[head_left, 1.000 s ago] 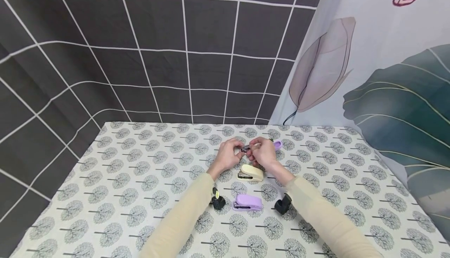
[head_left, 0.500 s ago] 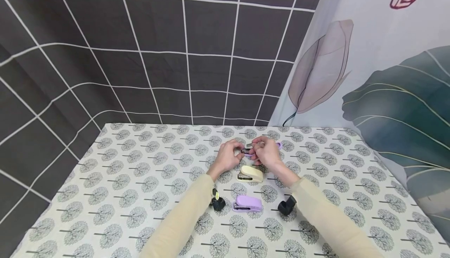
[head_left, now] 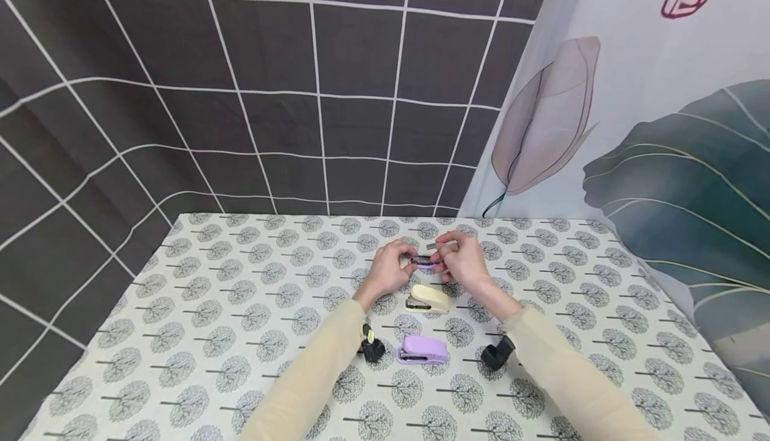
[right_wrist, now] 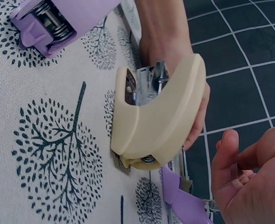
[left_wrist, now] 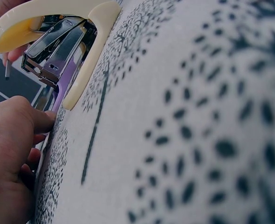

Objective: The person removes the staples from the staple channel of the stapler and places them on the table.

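Note:
At the table's far part, my left hand (head_left: 388, 270) grips the front end of a purple stapler (head_left: 424, 266), its metal channel showing between my hands. My right hand (head_left: 464, 262) pinches a thin grey strip (head_left: 431, 246), apparently staples, just above that stapler. The strip (left_wrist: 7, 70) also shows in the left wrist view, below the right fingertips. Part of the purple stapler (right_wrist: 186, 203) appears in the right wrist view, its lid swung back. Nearer to me sits a cream stapler (head_left: 430, 299), apart from both hands; in the left wrist view the cream stapler (left_wrist: 98, 51) partly covers the held one.
A second purple stapler (head_left: 422, 349) lies nearest to me, between my forearms. The table (head_left: 252, 307) has a white cloth with tree prints. Behind it hangs a dark curtain (head_left: 355, 120) with white grid lines, and a leaf-print curtain (head_left: 541, 113) at the right.
My right hand has moved slightly right and away, carrying the grey strip up off the stapler's channel. The left hand stays on the stapler. The purple lid end is now hidden behind my right hand.

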A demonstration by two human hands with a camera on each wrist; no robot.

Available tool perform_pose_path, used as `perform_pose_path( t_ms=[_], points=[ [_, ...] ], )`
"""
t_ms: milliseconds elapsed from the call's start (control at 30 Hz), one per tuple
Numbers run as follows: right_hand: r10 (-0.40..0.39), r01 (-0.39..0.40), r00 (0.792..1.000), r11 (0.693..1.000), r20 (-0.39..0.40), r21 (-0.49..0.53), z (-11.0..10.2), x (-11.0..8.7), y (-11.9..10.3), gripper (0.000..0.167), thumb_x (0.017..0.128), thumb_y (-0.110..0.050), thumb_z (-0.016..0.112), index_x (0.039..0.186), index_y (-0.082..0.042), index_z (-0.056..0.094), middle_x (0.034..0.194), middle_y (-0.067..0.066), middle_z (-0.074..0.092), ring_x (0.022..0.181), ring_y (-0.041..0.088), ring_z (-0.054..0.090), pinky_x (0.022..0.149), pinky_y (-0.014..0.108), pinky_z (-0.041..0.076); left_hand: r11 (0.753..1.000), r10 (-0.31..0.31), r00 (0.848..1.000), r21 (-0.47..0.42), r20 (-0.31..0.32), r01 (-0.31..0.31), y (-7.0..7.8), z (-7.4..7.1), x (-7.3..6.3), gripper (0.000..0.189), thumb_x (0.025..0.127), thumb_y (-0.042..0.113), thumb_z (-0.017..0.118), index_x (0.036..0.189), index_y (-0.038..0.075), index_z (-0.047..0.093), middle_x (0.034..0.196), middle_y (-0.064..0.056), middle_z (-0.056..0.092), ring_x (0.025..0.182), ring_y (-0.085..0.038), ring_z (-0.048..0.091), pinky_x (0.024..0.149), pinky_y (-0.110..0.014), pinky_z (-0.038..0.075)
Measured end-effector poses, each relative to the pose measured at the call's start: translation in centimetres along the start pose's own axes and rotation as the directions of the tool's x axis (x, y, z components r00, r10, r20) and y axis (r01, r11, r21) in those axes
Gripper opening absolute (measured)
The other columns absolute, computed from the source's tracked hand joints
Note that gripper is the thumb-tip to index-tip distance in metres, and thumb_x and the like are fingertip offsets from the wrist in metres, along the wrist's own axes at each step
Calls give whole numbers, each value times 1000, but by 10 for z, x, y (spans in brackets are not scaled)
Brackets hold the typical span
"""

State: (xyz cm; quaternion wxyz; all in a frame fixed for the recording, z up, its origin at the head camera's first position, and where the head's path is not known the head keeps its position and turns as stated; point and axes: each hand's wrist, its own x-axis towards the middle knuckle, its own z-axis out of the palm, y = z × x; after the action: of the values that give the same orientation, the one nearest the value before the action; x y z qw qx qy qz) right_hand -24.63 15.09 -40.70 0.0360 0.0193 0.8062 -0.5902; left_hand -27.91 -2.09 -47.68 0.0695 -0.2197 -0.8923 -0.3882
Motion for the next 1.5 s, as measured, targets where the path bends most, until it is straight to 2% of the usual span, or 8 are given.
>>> perform_pose_path(
  t_ms=[300, 500, 667, 833, 1000, 1200, 1500],
  points=[
    [0, 0, 1000, 1000, -2, 22, -12, -4, -3, 21, 100, 1, 52, 119, 9, 55, 91, 26, 68, 58, 20, 64, 46, 27, 52, 1000, 9, 1000, 3, -3, -9, 0, 0, -1, 22, 82, 4, 78, 104, 6, 72, 104, -4, 69, 95, -22, 63, 88, -36, 49],
    [-15, 15, 1000, 999, -5, 40, -22, -4, -4, 20, 100, 1, 52, 119, 9, 54, 92, 28, 68, 57, 17, 64, 47, 28, 52, 1000, 11, 1000, 11, -3, -11, 1, 0, -1, 22, 83, 5, 77, 105, 6, 72, 104, -4, 68, 94, -21, 62, 85, -35, 49],
    [-20, 21, 999, 999, -30, 37, -31, -4, -3, 22, 101, -2, 54, 120, 8, 55, 91, 25, 69, 59, 19, 65, 49, 31, 54, 1000, -9, 1000, 3, 11, 9, 3, -1, -2, 25, 84, 4, 76, 108, 5, 71, 106, -5, 68, 94, -21, 62, 85, -35, 49],
    [12, -11, 999, 999, -35, 51, -39, -5, -3, 25, 101, -4, 53, 124, 6, 54, 92, 23, 70, 61, 18, 65, 50, 29, 54, 1000, -23, 999, 3, 24, 23, 5, -3, -3, 26, 84, 5, 76, 109, 5, 71, 106, -5, 68, 90, -20, 60, 82, -33, 48],
    [11, -9, 999, 999, -40, 50, -48, -5, -1, 26, 102, -5, 53, 124, 8, 53, 87, 16, 71, 59, 13, 63, 52, 30, 55, 1000, -12, 1000, 14, 18, 11, 5, -3, -2, 25, 84, 5, 76, 109, 5, 71, 106, -5, 68, 92, -20, 61, 84, -35, 48],
    [26, -23, 999, 997, -48, 75, -55, -5, 2, 29, 102, -5, 52, 127, 9, 51, 88, 17, 71, 58, 11, 62, 51, 30, 55, 1000, -4, 1000, 7, 13, 4, 5, -4, -3, 24, 84, 5, 76, 108, 5, 72, 104, -5, 68, 94, -22, 62, 87, -36, 48],
    [39, -33, 998, 992, -54, 121, -68, -4, 9, 34, 103, -6, 52, 132, 10, 47, 85, 10, 72, 58, 9, 62, 50, 26, 53, 1000, -2, 1000, 3, 14, 2, 3, -3, -2, 23, 84, 5, 76, 107, 6, 72, 103, -4, 67, 95, -22, 62, 89, -37, 47]
  ],
)
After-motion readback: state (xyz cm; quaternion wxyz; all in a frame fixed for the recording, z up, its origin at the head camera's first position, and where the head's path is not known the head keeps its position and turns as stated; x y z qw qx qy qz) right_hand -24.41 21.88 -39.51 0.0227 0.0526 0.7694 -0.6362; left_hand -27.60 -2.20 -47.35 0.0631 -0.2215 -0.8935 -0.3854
